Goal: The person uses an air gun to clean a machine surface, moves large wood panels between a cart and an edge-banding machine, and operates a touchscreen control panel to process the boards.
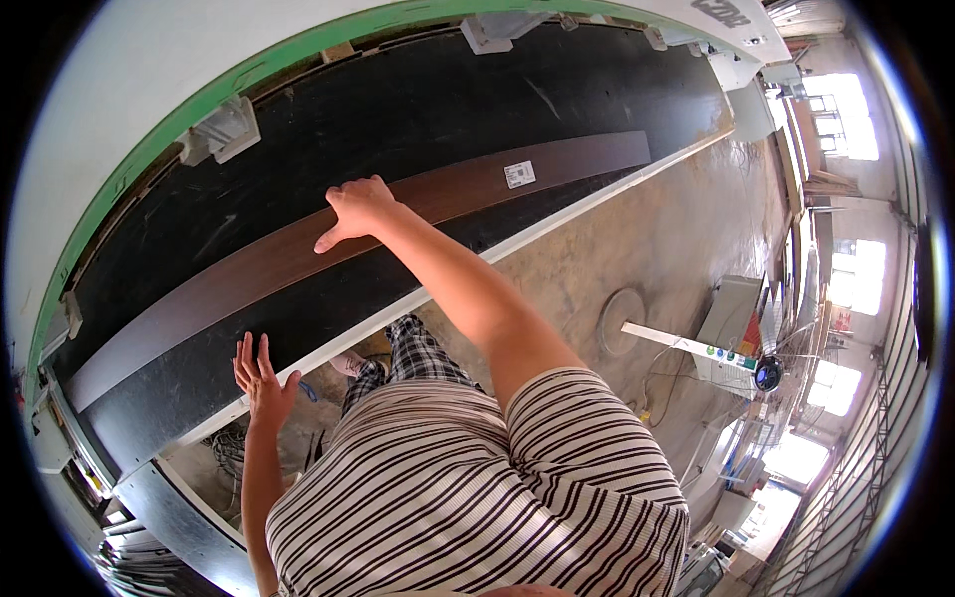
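Observation:
A long brown board [448, 197] with a white label [519, 174] lies lengthwise on a black bed [298, 119] and looks curved in this view. My right hand [360, 211] is on its middle, fingers bent over the far edge and thumb on the top face. Closer to my body, my left hand [264, 386] is over the bed's pale front edge, fingers spread and holding nothing. Whether its palm touches the bed I cannot tell.
A white machine beam with a green band [298, 50] arches over the far side, with clear plastic guards [221, 129] beneath. To the right, a white post with coloured buttons [686, 343] rises from a round base. Cables [231, 453] lie on the floor.

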`<state>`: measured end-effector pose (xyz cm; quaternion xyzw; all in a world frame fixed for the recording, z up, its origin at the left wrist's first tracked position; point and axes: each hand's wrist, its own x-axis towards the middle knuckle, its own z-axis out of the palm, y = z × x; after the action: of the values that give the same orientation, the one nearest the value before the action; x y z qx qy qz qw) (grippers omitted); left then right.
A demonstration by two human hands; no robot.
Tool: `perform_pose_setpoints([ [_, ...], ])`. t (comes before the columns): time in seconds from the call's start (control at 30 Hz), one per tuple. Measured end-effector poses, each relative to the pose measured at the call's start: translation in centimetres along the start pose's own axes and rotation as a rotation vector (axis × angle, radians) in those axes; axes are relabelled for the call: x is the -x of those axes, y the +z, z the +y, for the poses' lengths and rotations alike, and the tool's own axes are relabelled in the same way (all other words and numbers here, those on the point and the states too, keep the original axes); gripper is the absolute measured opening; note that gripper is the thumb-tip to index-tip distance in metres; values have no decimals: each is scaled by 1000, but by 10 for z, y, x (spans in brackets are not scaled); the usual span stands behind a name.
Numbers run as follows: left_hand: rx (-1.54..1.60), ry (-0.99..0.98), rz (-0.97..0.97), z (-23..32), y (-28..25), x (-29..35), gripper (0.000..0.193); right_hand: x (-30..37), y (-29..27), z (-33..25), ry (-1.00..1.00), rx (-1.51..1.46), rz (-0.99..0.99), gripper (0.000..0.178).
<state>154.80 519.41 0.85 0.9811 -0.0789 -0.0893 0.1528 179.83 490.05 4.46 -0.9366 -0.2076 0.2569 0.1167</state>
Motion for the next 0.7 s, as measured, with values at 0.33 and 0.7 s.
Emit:
perform_pose_setpoints([
  [0.33, -125, -54, -140, 4, -1, 3, 103, -2, 15, 2, -40, -18, 74, 93],
  [0.7, -180, -72, -175, 8, -2, 3, 105, 2, 17, 3, -42, -37, 100, 92],
])
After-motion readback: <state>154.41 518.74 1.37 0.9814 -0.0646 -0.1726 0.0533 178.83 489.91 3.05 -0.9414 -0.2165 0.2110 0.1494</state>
